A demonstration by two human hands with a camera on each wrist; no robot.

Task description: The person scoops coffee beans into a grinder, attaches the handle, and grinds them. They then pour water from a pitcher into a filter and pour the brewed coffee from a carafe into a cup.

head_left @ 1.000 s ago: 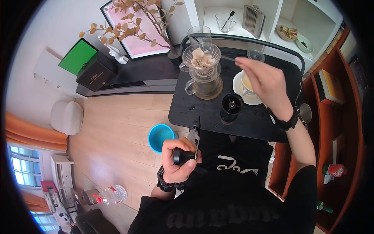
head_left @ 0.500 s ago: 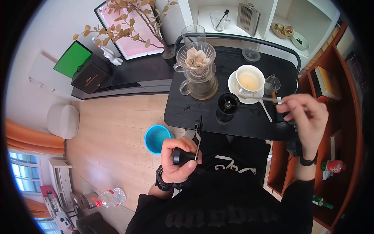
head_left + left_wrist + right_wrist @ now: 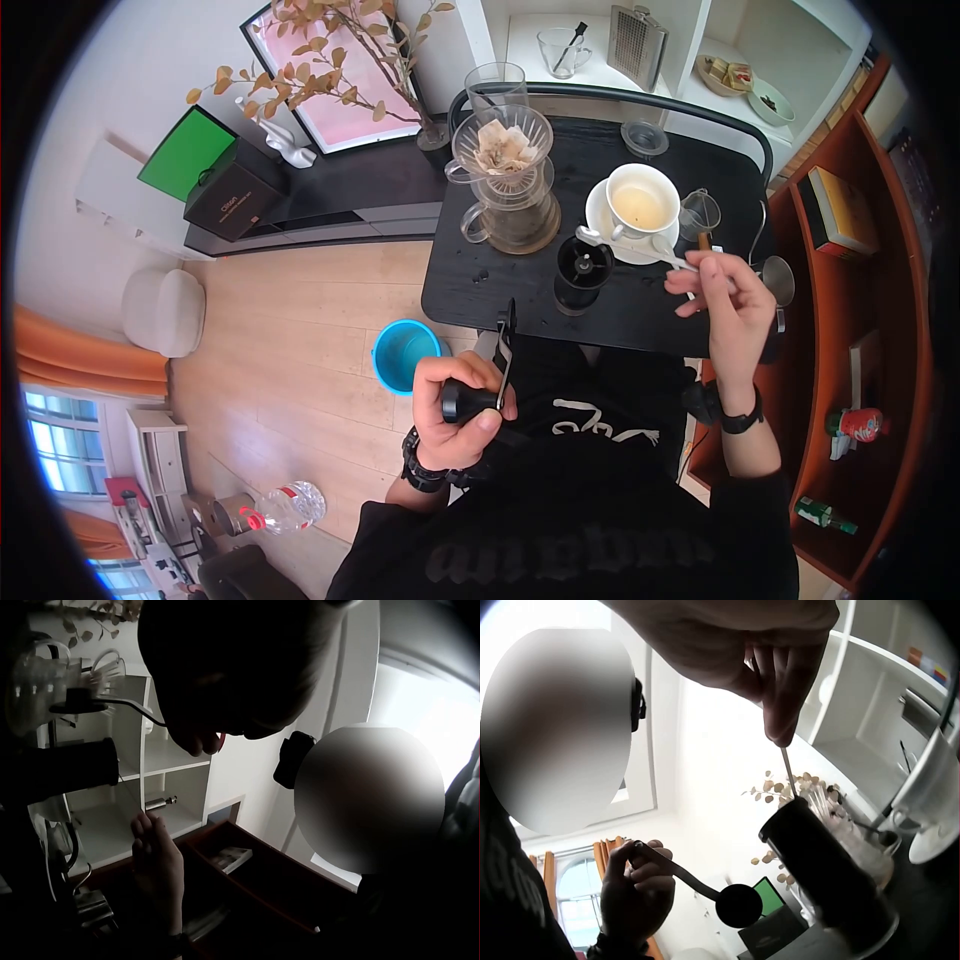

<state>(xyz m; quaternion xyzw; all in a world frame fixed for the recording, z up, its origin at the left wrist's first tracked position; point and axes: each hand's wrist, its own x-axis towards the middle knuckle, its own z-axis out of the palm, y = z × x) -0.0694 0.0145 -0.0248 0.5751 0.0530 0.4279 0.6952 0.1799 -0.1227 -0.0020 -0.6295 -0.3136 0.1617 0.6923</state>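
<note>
In the head view my left hand (image 3: 458, 412) grips the black knob of a coffee grinder's crank handle (image 3: 505, 345), away from the grinder body. My right hand (image 3: 730, 300) pinches the end of a light spoon (image 3: 635, 250) between thumb and fingers. The spoon's head is over the rim of the black coffee grinder (image 3: 580, 292), which stands upright and uncovered near the table's front edge. The right wrist view shows the spoon shaft reaching the mouth of the grinder (image 3: 829, 874). Beside it, a white cup (image 3: 642, 198) with pale liquid sits on a saucer (image 3: 597, 215).
A glass dripper (image 3: 475, 150) with a used paper filter tops a glass server (image 3: 530, 225) on the black table (image 3: 460, 290). A small glass pitcher (image 3: 700, 215) and a metal jug (image 3: 778, 280) stand at the right. On the floor is a blue bucket (image 3: 405, 355).
My right hand moved from over the cup out to the right with the spoon, then back left, bringing the spoon's head to the grinder. My left hand stayed put with the crank handle.
</note>
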